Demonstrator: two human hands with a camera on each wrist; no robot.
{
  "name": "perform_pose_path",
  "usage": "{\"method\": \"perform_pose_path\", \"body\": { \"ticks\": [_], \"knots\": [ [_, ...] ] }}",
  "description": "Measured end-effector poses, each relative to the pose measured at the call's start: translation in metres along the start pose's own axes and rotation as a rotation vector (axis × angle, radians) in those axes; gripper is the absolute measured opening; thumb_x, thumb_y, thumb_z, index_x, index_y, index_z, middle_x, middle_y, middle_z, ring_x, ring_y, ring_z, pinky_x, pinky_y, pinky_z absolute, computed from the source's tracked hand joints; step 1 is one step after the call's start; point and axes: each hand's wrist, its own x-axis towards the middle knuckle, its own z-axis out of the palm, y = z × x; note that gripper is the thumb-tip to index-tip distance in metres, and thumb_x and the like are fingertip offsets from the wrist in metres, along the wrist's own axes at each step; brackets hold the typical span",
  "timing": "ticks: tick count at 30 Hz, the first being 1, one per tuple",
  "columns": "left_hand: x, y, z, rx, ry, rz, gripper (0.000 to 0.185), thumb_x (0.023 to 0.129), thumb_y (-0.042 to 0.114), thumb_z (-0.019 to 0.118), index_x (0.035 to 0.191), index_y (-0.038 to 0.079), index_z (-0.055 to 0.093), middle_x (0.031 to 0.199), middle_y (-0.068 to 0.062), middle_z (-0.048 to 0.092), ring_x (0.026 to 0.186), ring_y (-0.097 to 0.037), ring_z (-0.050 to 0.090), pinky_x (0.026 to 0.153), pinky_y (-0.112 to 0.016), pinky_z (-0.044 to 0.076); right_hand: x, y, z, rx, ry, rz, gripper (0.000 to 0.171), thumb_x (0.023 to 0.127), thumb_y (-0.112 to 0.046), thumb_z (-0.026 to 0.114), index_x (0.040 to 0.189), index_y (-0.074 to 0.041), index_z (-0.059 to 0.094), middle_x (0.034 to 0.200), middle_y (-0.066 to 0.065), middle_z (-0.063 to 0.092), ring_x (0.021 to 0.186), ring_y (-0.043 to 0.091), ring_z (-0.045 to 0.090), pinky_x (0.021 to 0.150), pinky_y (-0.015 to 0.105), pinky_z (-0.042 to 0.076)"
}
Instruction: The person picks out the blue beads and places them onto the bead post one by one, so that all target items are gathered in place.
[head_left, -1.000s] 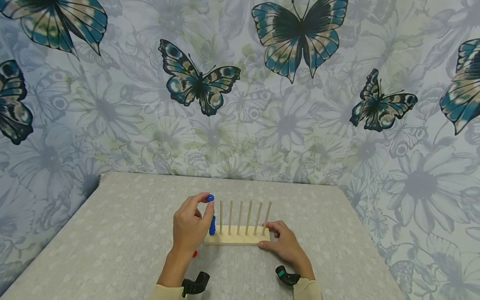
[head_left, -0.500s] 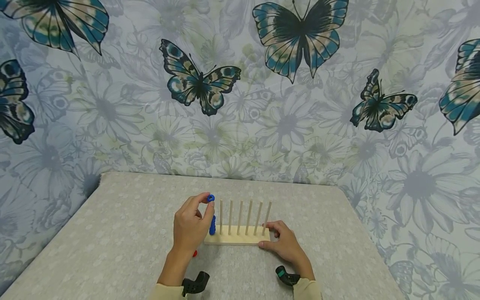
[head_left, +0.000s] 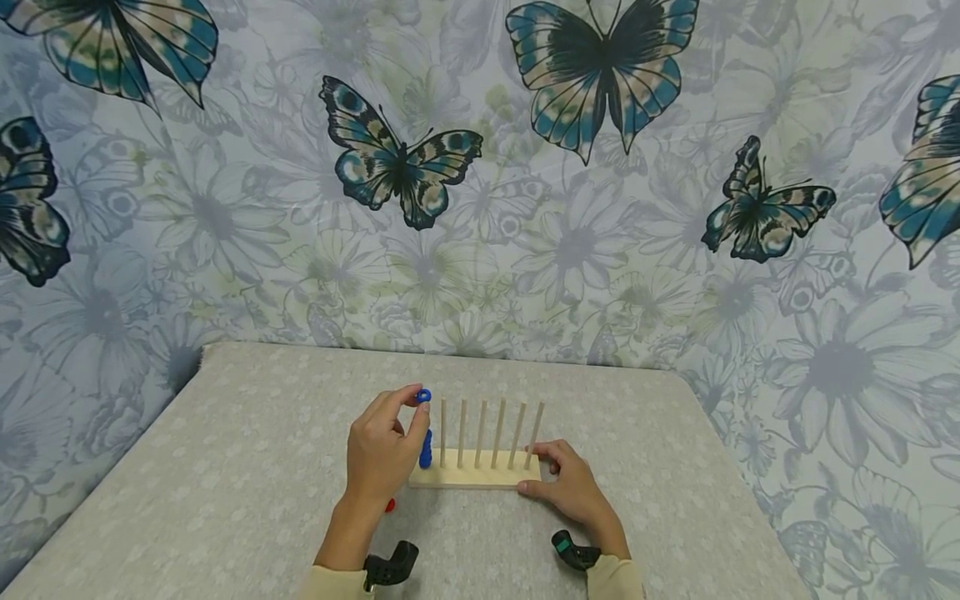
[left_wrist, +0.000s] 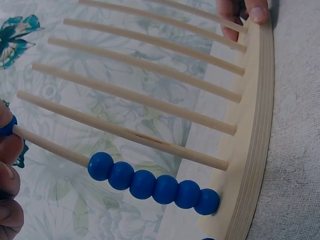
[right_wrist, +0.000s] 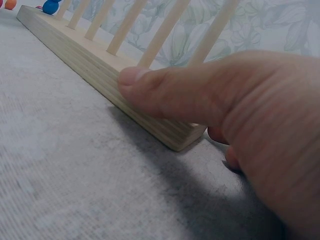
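In the head view my left hand pinches a blue bead between thumb and index finger. The left wrist view has that bead right at the tip of the end peg. Lower on the same peg sits a stack of several blue beads, reaching down to the base. The wooden peg rack carries a row of upright pegs, the others bare. At the rack's right end my right hand grips the base, its thumb on the front edge and its fingers behind.
A red bead lies on the cloth-covered table, partly behind the left wrist. Beyond the rack's far end, the right wrist view shows an orange bead. A butterfly-patterned wall stands behind the table.
My left hand has shifted very slightly to the right with the blue bead over the end peg. The right hand keeps its grip on the rack, which stays put.
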Motion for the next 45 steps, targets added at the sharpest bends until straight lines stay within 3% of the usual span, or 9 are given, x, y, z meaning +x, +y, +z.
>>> {"method": "perform_pose_path", "body": {
  "ticks": [22, 38, 42, 45],
  "knots": [
    [0.003, -0.001, -0.007, 0.030, 0.022, -0.014, 0.026, 0.088, 0.021, 0.074, 0.113, 0.012, 0.075, 0.103, -0.003, 0.071, 0.056, -0.005, 0.048, 0.050, -0.023, 0.045, 0.000, -0.004, 0.001, -0.005, 0.005, -0.009, 0.056, 0.071, -0.042, 0.090, 0.121, -0.031, 0.067, 0.109, -0.005, 0.058, 0.092, 0.016, 0.044, 0.080, 0.028, 0.038],
    [0.006, -0.007, -0.018, 0.012, 0.043, 0.006, 0.021, 0.089, 0.013, 0.071, 0.110, 0.011, 0.075, 0.104, -0.002, 0.071, 0.054, -0.003, 0.045, 0.049, -0.018, 0.042, -0.001, -0.007, 0.000, 0.006, 0.001, 0.007, 0.056, 0.071, -0.041, 0.090, 0.121, -0.028, 0.068, 0.110, -0.005, 0.059, 0.093, 0.016, 0.045, 0.081, 0.029, 0.038],
    [0.005, -0.010, -0.021, 0.040, 0.013, -0.021, 0.020, 0.089, 0.014, 0.071, 0.108, 0.012, 0.075, 0.100, -0.001, 0.070, 0.053, -0.004, 0.045, 0.049, -0.020, 0.042, 0.000, -0.004, 0.000, 0.001, 0.002, 0.009, 0.056, 0.071, -0.041, 0.090, 0.121, -0.029, 0.068, 0.110, -0.005, 0.059, 0.093, 0.016, 0.045, 0.081, 0.029, 0.038],
    [0.002, -0.011, -0.022, 0.093, -0.048, -0.090, 0.022, 0.088, 0.016, 0.072, 0.109, 0.015, 0.075, 0.096, 0.000, 0.069, 0.053, -0.005, 0.044, 0.049, -0.023, 0.041, -0.001, -0.003, 0.001, 0.001, -0.002, 0.009, 0.056, 0.072, -0.041, 0.090, 0.122, -0.029, 0.067, 0.111, -0.004, 0.059, 0.093, 0.016, 0.044, 0.081, 0.030, 0.038]
  ]
}}
